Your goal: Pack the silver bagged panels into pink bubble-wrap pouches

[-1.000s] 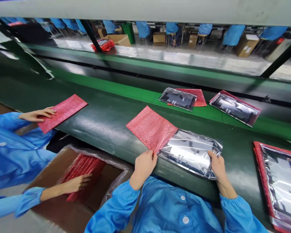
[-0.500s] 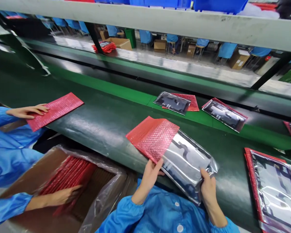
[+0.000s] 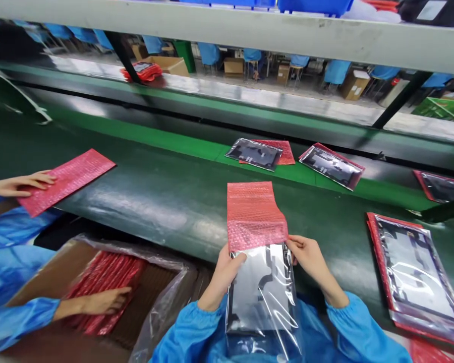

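Note:
In front of me is a flat grey and black panel [image 3: 255, 297] in a clear plastic sleeve, its far end inside a red bubble-wrap bag [image 3: 255, 214]. My left hand [image 3: 224, 272] grips the panel's left edge just below the bag's mouth, thumb on top and fingers hidden underneath. At the right corner of the bag's mouth, my right hand [image 3: 308, 254] pinches the bubble wrap between thumb and fingers. The loose near end of the clear sleeve hangs toward my body.
A stack of bagged panels [image 3: 416, 272] lies at right. More panels [image 3: 331, 165] rest on the green strip behind. At left, a co-worker's hand [image 3: 26, 185] lies on a red bubble bag [image 3: 70, 181]; their other hand [image 3: 102, 301] reaches into a carton [image 3: 47, 272] of red bags.
The panel and bag have turned from slanted to nearly straight toward me. My right hand has moved from the panel's near end to the bag's mouth. The bag's mouth sits across the panel's far end.

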`<state>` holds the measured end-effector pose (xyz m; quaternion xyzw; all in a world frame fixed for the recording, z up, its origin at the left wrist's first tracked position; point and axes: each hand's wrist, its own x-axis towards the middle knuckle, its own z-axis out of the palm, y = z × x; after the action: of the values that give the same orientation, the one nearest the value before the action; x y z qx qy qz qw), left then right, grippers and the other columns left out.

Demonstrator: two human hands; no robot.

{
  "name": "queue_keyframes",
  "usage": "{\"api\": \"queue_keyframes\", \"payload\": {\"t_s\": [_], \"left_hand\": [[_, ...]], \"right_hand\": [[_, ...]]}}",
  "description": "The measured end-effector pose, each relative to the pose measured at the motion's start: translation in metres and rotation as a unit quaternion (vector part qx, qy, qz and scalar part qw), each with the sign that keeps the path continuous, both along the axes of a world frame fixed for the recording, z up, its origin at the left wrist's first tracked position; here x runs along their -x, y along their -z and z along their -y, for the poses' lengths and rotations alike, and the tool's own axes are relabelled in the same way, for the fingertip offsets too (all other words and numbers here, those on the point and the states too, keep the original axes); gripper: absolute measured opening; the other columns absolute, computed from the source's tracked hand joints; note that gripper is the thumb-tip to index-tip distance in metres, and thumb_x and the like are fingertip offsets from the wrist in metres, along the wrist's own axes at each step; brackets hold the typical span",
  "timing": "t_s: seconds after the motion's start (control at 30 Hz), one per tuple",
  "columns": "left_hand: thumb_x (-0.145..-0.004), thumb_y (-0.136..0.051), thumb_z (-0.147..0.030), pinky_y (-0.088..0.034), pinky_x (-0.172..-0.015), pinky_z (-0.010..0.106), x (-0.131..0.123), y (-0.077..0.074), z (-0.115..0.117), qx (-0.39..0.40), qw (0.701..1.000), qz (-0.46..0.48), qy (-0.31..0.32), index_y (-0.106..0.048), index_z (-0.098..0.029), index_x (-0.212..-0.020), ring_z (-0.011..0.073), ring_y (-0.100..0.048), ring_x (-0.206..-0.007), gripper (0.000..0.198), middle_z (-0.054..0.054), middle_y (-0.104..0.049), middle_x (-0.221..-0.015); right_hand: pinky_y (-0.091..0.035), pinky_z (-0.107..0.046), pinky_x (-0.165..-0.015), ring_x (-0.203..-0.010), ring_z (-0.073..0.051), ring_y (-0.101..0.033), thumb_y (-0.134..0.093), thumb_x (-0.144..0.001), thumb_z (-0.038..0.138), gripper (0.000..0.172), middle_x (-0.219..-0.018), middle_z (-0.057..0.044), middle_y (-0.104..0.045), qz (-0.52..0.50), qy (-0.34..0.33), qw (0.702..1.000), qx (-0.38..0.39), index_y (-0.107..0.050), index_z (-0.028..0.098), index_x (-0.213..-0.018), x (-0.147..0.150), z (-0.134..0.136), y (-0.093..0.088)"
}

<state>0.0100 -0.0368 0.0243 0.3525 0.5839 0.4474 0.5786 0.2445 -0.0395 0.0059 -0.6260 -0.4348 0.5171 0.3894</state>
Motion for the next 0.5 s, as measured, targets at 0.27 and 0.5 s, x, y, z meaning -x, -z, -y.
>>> {"api": "queue_keyframes", "payload": {"t_s": [0.27,0.5], "left_hand": [[-0.088,-0.05,-0.05,-0.045,-0.063,0.026,0.01,0.027,0.014,-0.071,0.988,-0.134,0.028,-0.068,-0.016,-0.088,0.0173,-0.059,-0.068,0.038,0.002,-0.068,-0.075],[-0.102,-0.029,-0.036,-0.043,-0.07,0.03,0.03,0.018,0.054,-0.078,0.91,-0.366,0.179,-0.067,-0.021,-0.092,0.0232,-0.069,-0.078,0.043,0.009,-0.075,-0.087]], "right_hand": [[-0.043,-0.03,-0.055,-0.043,-0.019,-0.056,-0.039,-0.092,0.046,0.038,-0.046,0.0,-0.055,0.195,-0.104,0.975,-0.018,-0.06,0.023,-0.07,0.001,0.043,-0.008],[-0.038,-0.031,-0.058,-0.056,-0.02,-0.057,-0.031,-0.096,0.042,0.035,-0.062,-0.005,-0.062,0.261,-0.192,0.945,-0.048,-0.05,0.025,-0.071,-0.001,0.076,-0.018]]}}
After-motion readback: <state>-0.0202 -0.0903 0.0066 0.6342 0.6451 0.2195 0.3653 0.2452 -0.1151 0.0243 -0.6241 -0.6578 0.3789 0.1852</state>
